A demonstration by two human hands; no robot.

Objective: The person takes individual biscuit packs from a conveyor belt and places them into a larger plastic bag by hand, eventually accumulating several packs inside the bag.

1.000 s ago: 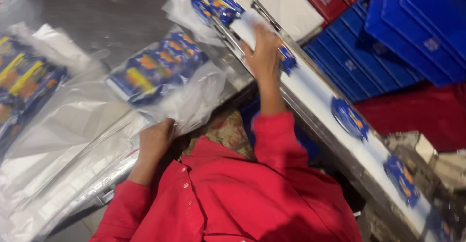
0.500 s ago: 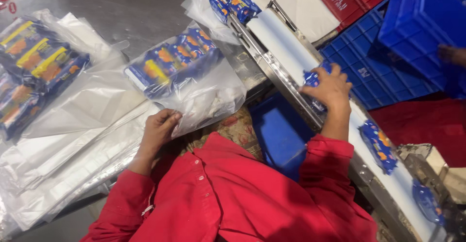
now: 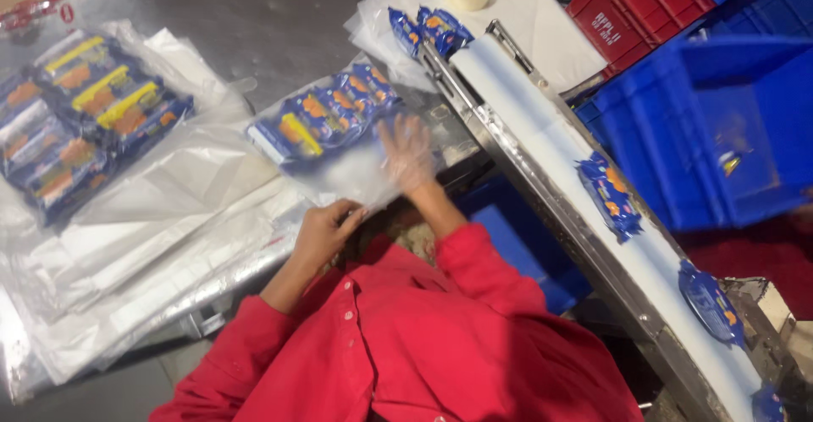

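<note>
Clear bag (image 3: 339, 147), part-filled with blue packets (image 3: 326, 113), lies on the steel table (image 3: 254, 16) by the conveyor (image 3: 542, 134). Your left hand (image 3: 322, 231) pinches its mouth; right hand (image 3: 406, 153) blurred, fingers spread inside. Risk: loose film slips, packets spill.

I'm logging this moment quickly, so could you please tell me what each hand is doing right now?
Left hand: closed, pinching the clear bag at its edge.
Right hand: open and blurred, inside the bag's mouth; whether it holds anything cannot be told.
</note>
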